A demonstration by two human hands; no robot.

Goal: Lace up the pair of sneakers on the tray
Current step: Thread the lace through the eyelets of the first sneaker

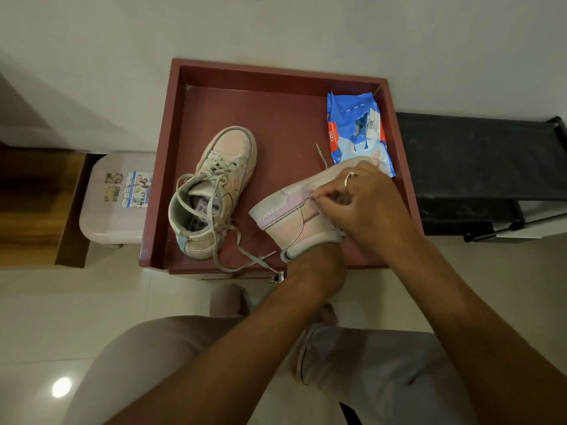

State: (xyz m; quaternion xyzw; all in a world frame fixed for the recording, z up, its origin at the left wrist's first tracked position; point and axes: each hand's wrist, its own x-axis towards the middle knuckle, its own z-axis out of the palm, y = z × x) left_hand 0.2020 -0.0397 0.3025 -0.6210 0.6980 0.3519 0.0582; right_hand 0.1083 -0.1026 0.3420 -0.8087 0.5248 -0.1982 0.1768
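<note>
Sneakers, pink and white, both sit in a dark red tray (276, 67) on a pale, glossy tiled floor (46, 317) against a white wall (276, 26). The left sneaker (214, 191) stands on its sole at the tray's left side, toe toward the wall, already threaded, with its laces (245, 256) trailing loose to the tray's front edge. The right sneaker (288, 216) is tipped on its side near the front right corner, and a loose lace end (322, 154) pokes out above it.

The right hand (362, 204), a ring (349, 177) on one finger, lies over this sneaker with its fingers curled, pinching at the eyelet edge. The left hand (325, 251) reaches in at the heel and is mostly hidden by the shoe and the other hand, so I cannot tell how its fingers lie.

A torn blue packet (352, 127) lies in the tray's back right corner. Left of the tray stands a pale stool (101, 216) bearing stickers, with a wooden panel (36, 204) beyond it. A black rack (475, 154) touches the tray's right side. The person's knees (147, 363) in pale trousers fill the foreground.
</note>
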